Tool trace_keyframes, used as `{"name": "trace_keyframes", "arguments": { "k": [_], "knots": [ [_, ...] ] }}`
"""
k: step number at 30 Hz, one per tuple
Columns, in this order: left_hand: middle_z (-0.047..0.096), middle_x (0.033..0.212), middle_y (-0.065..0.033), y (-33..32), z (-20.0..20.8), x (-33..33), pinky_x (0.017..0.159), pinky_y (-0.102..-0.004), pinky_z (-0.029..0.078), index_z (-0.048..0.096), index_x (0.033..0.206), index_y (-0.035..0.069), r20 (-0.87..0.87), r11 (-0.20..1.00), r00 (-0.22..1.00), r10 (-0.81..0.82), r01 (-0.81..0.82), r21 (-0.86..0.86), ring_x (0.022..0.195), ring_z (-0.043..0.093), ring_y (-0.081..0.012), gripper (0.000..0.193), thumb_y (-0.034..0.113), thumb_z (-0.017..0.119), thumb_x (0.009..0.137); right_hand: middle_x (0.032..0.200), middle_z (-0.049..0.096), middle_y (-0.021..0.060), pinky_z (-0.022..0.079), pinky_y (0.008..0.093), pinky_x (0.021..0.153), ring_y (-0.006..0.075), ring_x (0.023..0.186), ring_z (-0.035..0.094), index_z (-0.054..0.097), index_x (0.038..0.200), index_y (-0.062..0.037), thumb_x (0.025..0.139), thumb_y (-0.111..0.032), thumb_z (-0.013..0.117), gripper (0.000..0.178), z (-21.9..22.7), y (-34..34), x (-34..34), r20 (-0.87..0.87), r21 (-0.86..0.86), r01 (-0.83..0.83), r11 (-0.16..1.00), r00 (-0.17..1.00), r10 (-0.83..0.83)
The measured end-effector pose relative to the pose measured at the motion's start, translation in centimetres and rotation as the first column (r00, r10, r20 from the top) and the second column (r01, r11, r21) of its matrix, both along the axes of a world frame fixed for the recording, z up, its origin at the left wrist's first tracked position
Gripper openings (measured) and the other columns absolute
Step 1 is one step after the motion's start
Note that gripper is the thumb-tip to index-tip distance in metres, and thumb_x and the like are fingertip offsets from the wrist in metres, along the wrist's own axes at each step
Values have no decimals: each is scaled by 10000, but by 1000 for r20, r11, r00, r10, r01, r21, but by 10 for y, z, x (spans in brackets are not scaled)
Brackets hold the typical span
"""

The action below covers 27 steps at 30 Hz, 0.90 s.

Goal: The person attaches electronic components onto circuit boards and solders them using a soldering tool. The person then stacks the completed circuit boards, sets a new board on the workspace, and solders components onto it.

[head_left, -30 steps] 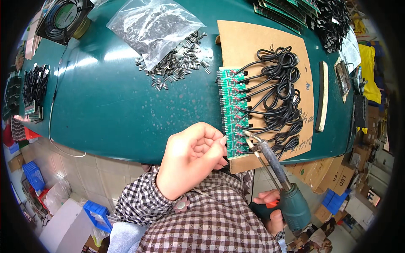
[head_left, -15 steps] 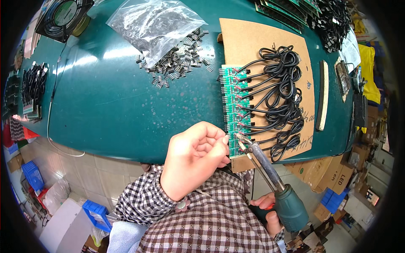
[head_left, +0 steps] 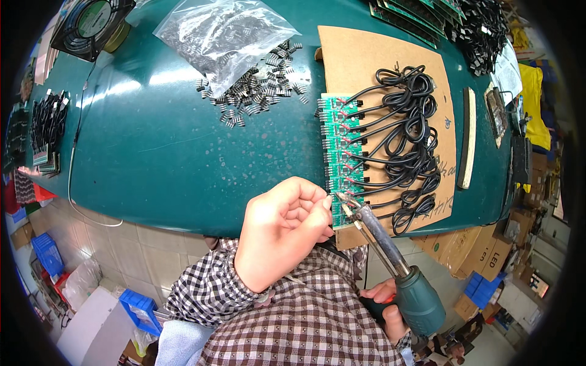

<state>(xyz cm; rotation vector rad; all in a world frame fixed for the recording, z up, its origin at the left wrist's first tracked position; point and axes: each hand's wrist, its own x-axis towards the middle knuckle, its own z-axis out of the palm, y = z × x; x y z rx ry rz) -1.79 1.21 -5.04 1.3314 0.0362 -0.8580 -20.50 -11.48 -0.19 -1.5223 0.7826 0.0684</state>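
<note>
While I had the right hand (head_left: 395,318) wrapped around the green-handled soldering iron (head_left: 390,251), its tip at the near end of the circuit boards (head_left: 339,143) on cardboard (head_left: 378,53), the left hand (head_left: 282,229) pinched thumb to finger beside their left edge, possible contents indiscernible.

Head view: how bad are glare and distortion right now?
Head view: white glare streaks the table beside the plastic bag, which shines too; head view: the table's near edge bows, corners are black; head view: the circuit boards' fine joints are too small to judge.
</note>
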Motion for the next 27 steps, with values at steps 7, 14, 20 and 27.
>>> {"name": "trace_keyframes", "arguments": {
  "k": [7,14,20,27],
  "knots": [
    [586,742,-40,0,0,0,571,-176,495,523,867,-46,-23,1000,1000,7,-7,-13,631,580,-60,115,60,565,847,785,483,112,498,431,771,218,774,533,447,903,24,793,-452,583,507,-3,3,-2,10,18,61,998,998,-61],
    [584,738,-40,-1,2,0,563,-174,492,523,867,-47,-42,1000,999,10,-10,-11,622,577,-58,117,59,567,845,746,467,91,490,449,771,217,749,528,404,1045,29,794,-433,592,559,-2,0,-8,10,49,22,999,1000,-23],
    [584,735,-39,0,1,0,564,-174,492,524,864,-48,-38,1000,999,10,-11,-10,621,574,-56,112,54,565,844,737,468,75,486,457,777,213,727,527,405,1053,24,812,-396,584,517,4,1,-7,-9,67,17,998,1000,-17],
    [586,733,-43,0,1,0,573,-181,499,525,863,-48,-27,1000,999,19,-19,-17,628,580,-60,101,44,562,842,728,470,76,478,469,797,216,712,527,406,1055,25,820,-354,587,481,5,3,-11,-49,82,47,996,998,-43]
  ]
}}
